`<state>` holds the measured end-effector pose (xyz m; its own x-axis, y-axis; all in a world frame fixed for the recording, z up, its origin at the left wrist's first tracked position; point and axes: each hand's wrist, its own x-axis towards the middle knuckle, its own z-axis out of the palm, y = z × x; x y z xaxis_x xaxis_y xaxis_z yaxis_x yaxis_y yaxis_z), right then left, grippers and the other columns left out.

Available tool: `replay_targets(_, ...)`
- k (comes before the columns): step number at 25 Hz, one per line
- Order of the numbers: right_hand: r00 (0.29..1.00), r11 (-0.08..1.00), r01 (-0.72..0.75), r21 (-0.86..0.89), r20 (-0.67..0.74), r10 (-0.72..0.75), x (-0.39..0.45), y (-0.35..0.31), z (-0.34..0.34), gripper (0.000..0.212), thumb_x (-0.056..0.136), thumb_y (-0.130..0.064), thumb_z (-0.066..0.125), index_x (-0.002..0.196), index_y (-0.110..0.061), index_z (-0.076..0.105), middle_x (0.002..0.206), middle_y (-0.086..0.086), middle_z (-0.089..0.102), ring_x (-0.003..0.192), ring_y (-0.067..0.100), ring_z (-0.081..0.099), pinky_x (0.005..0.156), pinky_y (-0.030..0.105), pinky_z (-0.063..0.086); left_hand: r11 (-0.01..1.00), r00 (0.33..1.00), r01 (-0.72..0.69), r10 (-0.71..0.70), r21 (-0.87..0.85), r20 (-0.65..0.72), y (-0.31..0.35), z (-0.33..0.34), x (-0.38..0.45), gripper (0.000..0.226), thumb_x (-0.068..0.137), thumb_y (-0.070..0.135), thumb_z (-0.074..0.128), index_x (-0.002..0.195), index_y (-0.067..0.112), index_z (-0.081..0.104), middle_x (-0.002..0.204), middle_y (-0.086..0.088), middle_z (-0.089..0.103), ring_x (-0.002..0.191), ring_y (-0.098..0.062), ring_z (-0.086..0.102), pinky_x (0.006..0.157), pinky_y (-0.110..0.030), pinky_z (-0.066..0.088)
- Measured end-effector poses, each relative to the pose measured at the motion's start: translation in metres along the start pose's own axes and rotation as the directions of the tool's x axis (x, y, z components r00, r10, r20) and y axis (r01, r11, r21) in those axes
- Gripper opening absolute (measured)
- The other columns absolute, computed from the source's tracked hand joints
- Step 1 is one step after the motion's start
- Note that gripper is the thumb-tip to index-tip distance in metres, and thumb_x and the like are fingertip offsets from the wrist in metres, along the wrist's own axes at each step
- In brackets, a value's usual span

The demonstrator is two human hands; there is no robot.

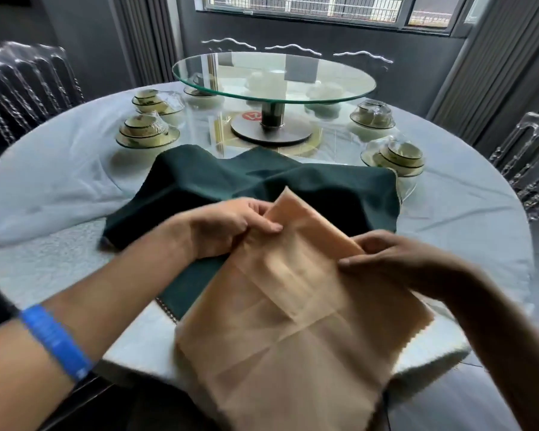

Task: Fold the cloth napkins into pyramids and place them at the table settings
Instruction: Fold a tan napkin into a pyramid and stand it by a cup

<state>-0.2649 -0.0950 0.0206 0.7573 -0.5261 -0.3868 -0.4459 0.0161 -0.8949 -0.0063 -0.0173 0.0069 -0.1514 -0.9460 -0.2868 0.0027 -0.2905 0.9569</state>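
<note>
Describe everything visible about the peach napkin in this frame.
The peach napkin is a thin, slightly sheer-looking cloth marked with straight fold creases. It is spread mostly flat, one corner pointing away from the person, and its near part hangs over the table edge. Its far part lies on a dark green cloth. The left hand pinches its upper left edge, and the right hand grips its right edge with curled fingers. No pyramid shape is formed yet.

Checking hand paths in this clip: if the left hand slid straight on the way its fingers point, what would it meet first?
The left hand points rightward across the peach cloth napkin it pinches; going on, it would probably meet the right hand gripping the opposite edge, though depth is unclear.
</note>
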Motion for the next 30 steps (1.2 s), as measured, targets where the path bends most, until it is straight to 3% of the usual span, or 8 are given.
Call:
replay_targets(6,0.887,0.837,-0.151,-0.526,-0.445,-0.120,0.067,0.050,0.004,0.022,0.088,-0.030,0.068,0.105,-0.016,0.066,0.092,0.001,0.066,0.078,0.011,0.063,0.064,0.024,0.047,0.931,0.955,0.153,-0.054,0.330,-0.290,-0.051,-0.008,0.045,0.011,0.088,0.009,0.065,0.092,0.013,0.074,0.089,-0.008,0.074,0.075,-0.022,0.070,0.073,-0.034,0.057)
replay_targets(9,0.663,0.529,-0.126,-0.840,-0.467,-0.585,0.081,0.058,0.038,0.028,0.090,-0.024,0.055,0.117,-0.019,0.060,0.109,0.002,0.065,0.098,0.029,0.062,0.078,0.038,0.052,0.300,0.772,0.193,0.541,0.934,-0.333,-0.066,0.013,0.040,0.023,0.086,0.025,0.059,0.106,0.018,0.069,0.102,-0.003,0.071,0.095,-0.025,0.066,0.079,-0.037,0.053)
replay_targets(11,0.725,0.441,-0.014,-0.898,-0.312,-0.614,0.090,0.062,0.060,0.050,0.094,-0.036,0.037,0.137,-0.016,0.051,0.138,0.008,0.055,0.125,0.028,0.053,0.099,0.039,0.043,0.143,0.772,-0.034,0.632,0.989,-0.064,-0.085,0.025,0.034,0.045,0.090,0.029,0.045,0.127,0.009,0.061,0.131,-0.011,0.061,0.120,-0.025,0.057,0.100,-0.034,0.045)
replay_targets(15,0.906,0.452,-0.137,-0.881,-0.296,-0.303,0.074,0.089,0.058,0.096,0.075,-0.076,-0.016,0.156,-0.027,-0.004,0.164,-0.007,-0.009,0.150,0.012,-0.009,0.120,0.034,-0.006,0.201,0.932,-0.069,0.363,0.977,-0.009,-0.131,0.004,-0.007,0.067,0.096,0.051,0.011,0.157,0.023,0.013,0.163,0.014,-0.008,0.148,0.000,-0.009,0.119,-0.022,-0.008)
replay_targets(18,0.915,0.415,-0.206,-0.886,-0.325,-0.240,0.026,0.123,0.041,0.097,0.068,-0.077,-0.032,0.153,-0.033,-0.015,0.160,-0.014,-0.019,0.147,0.006,-0.020,0.119,0.030,-0.012,0.208,0.929,-0.048,0.368,0.977,-0.032,-0.159,-0.020,-0.072,0.057,0.104,0.052,0.012,0.157,0.033,0.014,0.164,0.017,0.003,0.151,-0.005,0.003,0.120,-0.027,-0.002)
replay_targets(21,0.877,0.431,-0.274,-0.859,-0.407,-0.254,-0.014,0.137,0.033,0.086,0.086,-0.074,-0.006,0.157,-0.027,0.007,0.164,-0.005,0.009,0.151,0.014,0.004,0.119,0.032,-0.002,0.387,0.899,-0.013,0.409,0.922,-0.158,-0.162,-0.018,-0.119,0.058,0.102,0.054,0.026,0.153,0.028,0.032,0.160,0.018,0.026,0.148,-0.004,0.021,0.119,-0.023,0.012)
replay_targets(25,0.680,0.586,-0.147,-0.797,-0.512,-0.526,0.006,0.110,0.039,0.052,0.091,-0.032,0.059,0.140,-0.015,0.050,0.121,0.006,0.067,0.115,0.031,0.057,0.097,0.043,0.039,0.559,0.794,0.089,0.460,0.825,-0.398,-0.124,0.000,-0.100,0.057,0.088,0.055,0.050,0.138,0.026,0.056,0.125,0.021,0.061,0.116,0.007,0.052,0.099,-0.017,0.039)
replay_targets(30,0.835,0.795,-0.098,-0.598,-0.484,-0.261,0.081,0.066,0.028,0.026,0.081,-0.036,0.071,0.105,-0.025,0.068,0.088,-0.006,0.067,0.085,0.019,0.062,0.076,0.034,0.049,0.845,0.891,0.179,0.078,0.504,-0.448,-0.079,-0.003,-0.021,0.039,0.064,0.035,0.067,0.102,0.030,0.075,0.079,0.010,0.071,0.070,-0.006,0.066,0.076,-0.037,0.056)
